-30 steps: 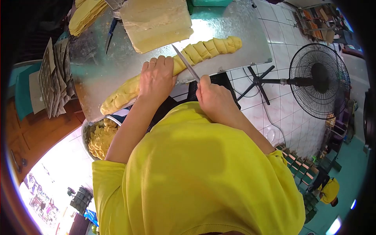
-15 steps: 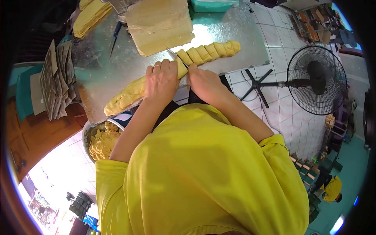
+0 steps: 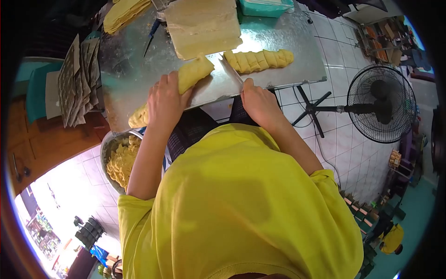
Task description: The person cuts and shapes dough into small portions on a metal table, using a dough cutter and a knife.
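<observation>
My left hand (image 3: 165, 100) is wrapped over a long yellow dough log (image 3: 194, 74), thumb on the near side. One end of the log sticks out beyond the fingers; the other end shows past the wrist, and the middle is hidden under the palm. My right hand (image 3: 259, 103) is closed around the handle of a knife (image 3: 232, 70), whose handle is mostly covered. The blade points away from me, alongside a row of cut dough pieces (image 3: 260, 60). A gap separates the log from the blade. All of it is on a metal table (image 3: 218, 88).
A floured board (image 3: 204, 29) and a blue-handled tool (image 3: 152, 36) lie farther back, with a teal container (image 3: 267, 6). A bowl of dough (image 3: 123, 162) stands below the table's left corner. A standing fan (image 3: 381, 103) is at right; a person in yellow (image 3: 393, 239) is distant.
My left hand has moved left with the dough log, opening a gap from the knife. The knife now lies against the cut row, which gained a piece at its left end.
</observation>
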`<state>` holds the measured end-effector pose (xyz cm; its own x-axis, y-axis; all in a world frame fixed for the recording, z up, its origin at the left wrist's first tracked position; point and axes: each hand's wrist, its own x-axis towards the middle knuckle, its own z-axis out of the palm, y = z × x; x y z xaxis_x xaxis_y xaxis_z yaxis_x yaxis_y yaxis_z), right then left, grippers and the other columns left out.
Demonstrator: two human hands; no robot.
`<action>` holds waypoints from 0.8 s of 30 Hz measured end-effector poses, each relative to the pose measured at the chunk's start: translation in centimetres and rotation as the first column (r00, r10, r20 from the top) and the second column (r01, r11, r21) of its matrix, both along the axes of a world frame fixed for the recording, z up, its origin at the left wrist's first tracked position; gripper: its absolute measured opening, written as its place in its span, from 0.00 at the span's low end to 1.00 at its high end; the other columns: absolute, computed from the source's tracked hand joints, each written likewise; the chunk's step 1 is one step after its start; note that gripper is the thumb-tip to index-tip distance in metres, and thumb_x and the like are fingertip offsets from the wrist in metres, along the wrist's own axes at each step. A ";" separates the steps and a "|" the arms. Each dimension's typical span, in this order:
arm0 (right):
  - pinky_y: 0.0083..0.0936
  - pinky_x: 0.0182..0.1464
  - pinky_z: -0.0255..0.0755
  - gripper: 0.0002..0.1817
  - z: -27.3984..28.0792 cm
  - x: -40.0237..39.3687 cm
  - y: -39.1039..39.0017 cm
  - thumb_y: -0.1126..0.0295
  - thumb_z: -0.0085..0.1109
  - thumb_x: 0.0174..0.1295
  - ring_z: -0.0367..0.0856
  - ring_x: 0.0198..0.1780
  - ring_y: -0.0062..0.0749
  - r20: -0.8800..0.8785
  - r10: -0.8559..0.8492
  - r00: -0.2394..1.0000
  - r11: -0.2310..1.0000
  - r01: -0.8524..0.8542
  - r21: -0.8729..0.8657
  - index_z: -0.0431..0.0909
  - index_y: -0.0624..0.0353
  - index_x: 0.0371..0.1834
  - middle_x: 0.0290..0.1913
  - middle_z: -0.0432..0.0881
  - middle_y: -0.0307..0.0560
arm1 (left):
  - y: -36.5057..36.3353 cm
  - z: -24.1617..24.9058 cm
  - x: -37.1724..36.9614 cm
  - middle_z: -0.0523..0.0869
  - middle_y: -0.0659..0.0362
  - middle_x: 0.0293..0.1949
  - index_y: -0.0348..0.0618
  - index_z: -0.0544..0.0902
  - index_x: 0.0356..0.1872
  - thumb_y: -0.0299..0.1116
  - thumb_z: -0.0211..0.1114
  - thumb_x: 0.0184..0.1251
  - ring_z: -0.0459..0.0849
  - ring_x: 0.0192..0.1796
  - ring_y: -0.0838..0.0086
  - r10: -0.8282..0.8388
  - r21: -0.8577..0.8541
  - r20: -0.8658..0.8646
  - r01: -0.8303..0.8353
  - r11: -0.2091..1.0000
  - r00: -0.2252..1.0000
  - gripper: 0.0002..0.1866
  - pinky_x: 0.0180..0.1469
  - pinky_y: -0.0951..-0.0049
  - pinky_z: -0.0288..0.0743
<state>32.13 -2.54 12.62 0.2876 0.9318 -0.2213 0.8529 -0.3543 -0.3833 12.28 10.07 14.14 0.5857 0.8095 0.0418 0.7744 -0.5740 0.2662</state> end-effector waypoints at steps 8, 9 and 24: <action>0.49 0.39 0.74 0.11 3.3 -0.4 -0.1 0.68 0.49 0.63 0.81 0.36 0.59 -0.192 0.017 0.981 0.999 -0.027 -0.048 0.70 0.68 0.37 0.30 0.80 0.65 | 1.0 -0.6 3.1 0.79 0.48 0.45 0.37 0.73 0.50 0.47 0.69 0.54 0.81 0.47 0.54 -0.128 0.095 0.091 0.119 0.988 0.988 0.29 0.48 0.57 0.74; 0.49 0.39 0.74 0.11 3.4 -0.8 0.0 0.68 0.49 0.63 0.81 0.36 0.59 -0.196 0.023 0.980 0.999 -0.029 -0.027 0.70 0.68 0.38 0.30 0.81 0.64 | 1.3 -0.6 3.6 0.80 0.48 0.45 0.37 0.74 0.49 0.45 0.69 0.54 0.81 0.47 0.54 -0.125 -0.026 0.085 0.128 0.991 0.989 0.27 0.48 0.57 0.74; 0.47 0.32 0.74 0.09 4.2 -2.0 1.6 0.69 0.49 0.64 0.81 0.28 0.56 -0.148 0.114 0.982 0.986 -0.094 0.136 0.67 0.65 0.34 0.23 0.80 0.60 | 0.2 -1.6 3.9 0.79 0.50 0.45 0.37 0.73 0.48 0.44 0.68 0.57 0.80 0.47 0.58 -0.086 0.166 0.124 0.065 0.984 0.989 0.25 0.48 0.62 0.73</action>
